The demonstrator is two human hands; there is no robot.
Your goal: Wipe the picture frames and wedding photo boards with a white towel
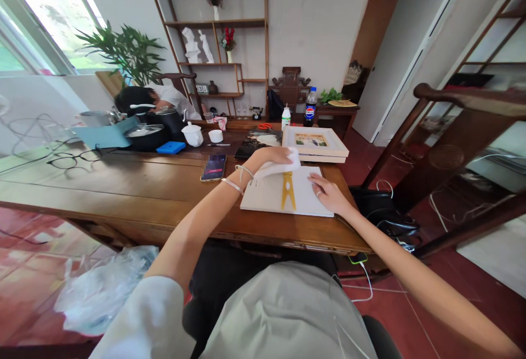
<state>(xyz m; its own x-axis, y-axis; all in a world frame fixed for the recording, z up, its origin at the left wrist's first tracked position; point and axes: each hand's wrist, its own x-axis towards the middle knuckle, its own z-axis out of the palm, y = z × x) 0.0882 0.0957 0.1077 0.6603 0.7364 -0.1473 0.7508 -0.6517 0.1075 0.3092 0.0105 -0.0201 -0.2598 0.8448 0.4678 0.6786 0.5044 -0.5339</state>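
A white spiral-bound pad (267,201) lies on the table's near edge. On its page is a yellow, A-shaped figure (288,193); whether it is drawn or a flat piece I cannot tell. My left hand (276,156), with bands at the wrist, is closed on a soft white cloth or tissue (292,163) above the top of this figure. Its fingertips are partly hidden by the white material. Flat on the right part of the page rests my right hand (331,195), fingers extended, a ring on one of them, holding nothing.
Behind the pad are a framed picture (312,138), a dark book (257,142), a white bottle (285,118) and a cola bottle (311,107). A phone (213,167), white teapot (192,135) and blue box (171,147) stand leftward. A person (172,98) leans at the far side.
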